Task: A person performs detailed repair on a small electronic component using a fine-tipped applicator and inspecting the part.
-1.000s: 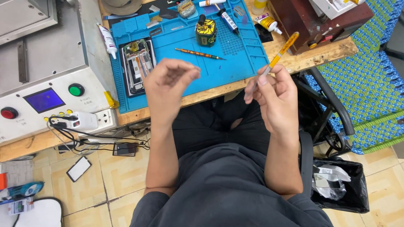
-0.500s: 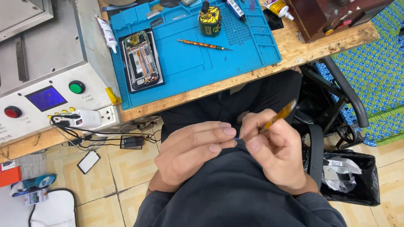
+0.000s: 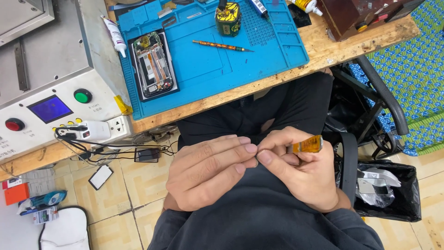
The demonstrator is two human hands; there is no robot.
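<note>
Across the upper half of the frame runs a wooden workbench [image 3: 351, 44], and at its upper left stands a grey machine [image 3: 51, 65] with a blue screen, a green button and a red button. To the right of that, top centre, a blue work mat [image 3: 277, 55] covers most of the bench; on it lies an opened phone [image 3: 152, 65] with its insides showing, and further right an orange-handled screwdriver [image 3: 222, 45] lies with its long axis nearly level across the mat, tip pointing right. Below the bench edge, at centre frame, the person's lap in dark clothing fills the lower middle, and a black bin [image 3: 407, 203] sits at the lower right on the tiled floor. Both hands are drawn in close over the lap, well apart from the mat and everything on it. The left hand [image 3: 208, 176] sits at lower centre, fingers curled together and reaching rightward so that its fingertips meet those of the right hand [image 3: 300, 176], which lies just to the right of it. The right hand is closed round an amber-orange tool handle [image 3: 307, 145], gripped between thumb and bent fingers, with its long axis running left to right and its square butt end sticking out toward the right of the frame. The working end points left, into the spot where the two sets of fingertips meet. Whether the left hand pinches some small part there is hidden, so I cannot tell what, if anything, it holds.
</note>
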